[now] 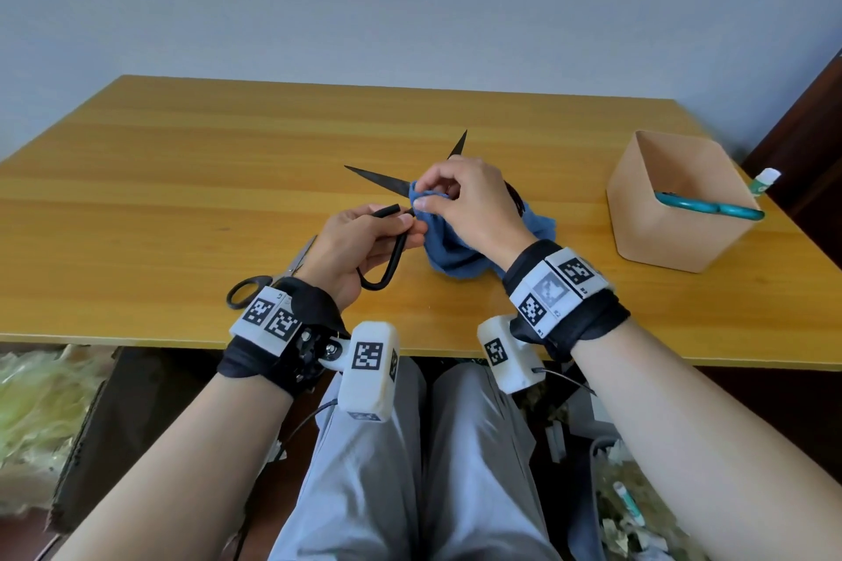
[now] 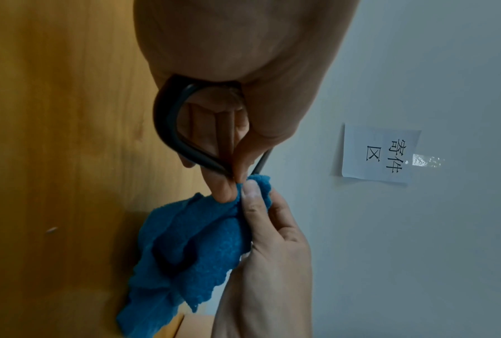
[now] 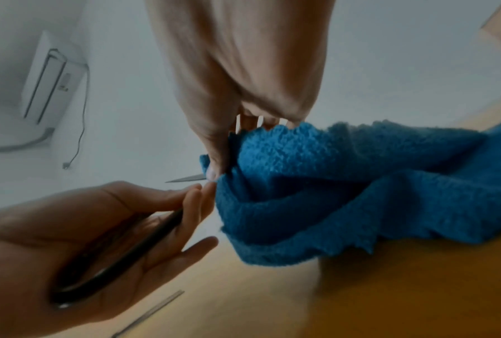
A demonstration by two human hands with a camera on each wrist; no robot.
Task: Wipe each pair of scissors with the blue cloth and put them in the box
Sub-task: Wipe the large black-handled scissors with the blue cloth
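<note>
Black iron scissors (image 1: 387, 251) with blades spread are held above the table's middle. My left hand (image 1: 364, 241) grips one looped handle (image 2: 170, 128), thumb on top. My right hand (image 1: 460, 200) pinches the blue cloth (image 1: 455, 251) round the scissors near the pivot; one bare blade (image 1: 378, 179) points left, the other tip (image 1: 459, 144) pokes out beyond my knuckles. In the right wrist view the cloth (image 3: 344, 187) drapes down to the table and a blade tip (image 3: 185, 178) shows past my thumb. The tan box (image 1: 674, 205) stands at the right with teal-handled scissors (image 1: 701, 206) inside.
Another pair of scissors with black handles and silver blades (image 1: 269, 282) lies on the table (image 1: 182, 178) by my left wrist, near the front edge. A white and green tube (image 1: 765, 180) sits behind the box. A paper note (image 2: 379, 153) hangs on the wall.
</note>
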